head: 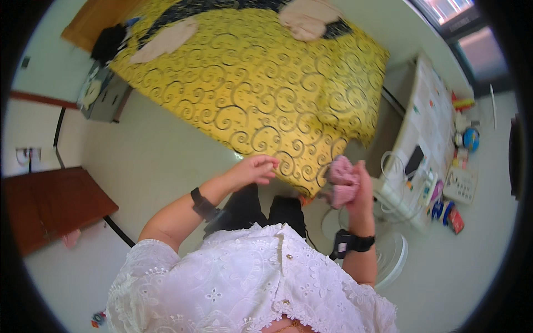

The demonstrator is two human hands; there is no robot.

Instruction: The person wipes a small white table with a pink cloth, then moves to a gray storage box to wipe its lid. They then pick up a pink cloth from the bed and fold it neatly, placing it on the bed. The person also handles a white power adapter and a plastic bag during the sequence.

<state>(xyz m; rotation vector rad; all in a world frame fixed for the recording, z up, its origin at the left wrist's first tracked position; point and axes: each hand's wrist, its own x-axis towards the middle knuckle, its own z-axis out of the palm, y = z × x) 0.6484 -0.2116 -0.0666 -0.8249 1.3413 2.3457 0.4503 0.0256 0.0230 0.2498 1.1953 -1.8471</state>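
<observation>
A bunched pink cloth (344,182) is held in my right hand (363,189), raised between the corner of the bed and the white desk; the fingers' far side is hidden behind the cloth. My left hand (257,168) is held over the near edge of the bed, its fingers slightly bent and apart, with nothing in it. Below both hands lies the yellow bed cover (250,104) with dark swirls. Two pale pink cloths, one at the left (168,39) and one at the top (308,18), rest on the bed.
To the right stands a desk (420,108) with a dark phone-like object (414,162), a white cable, a small globe (471,139) and a power strip (427,189). A white fan (395,260) is beside my right arm. A grey cabinet (106,98) and a brown door (58,206) are at the left.
</observation>
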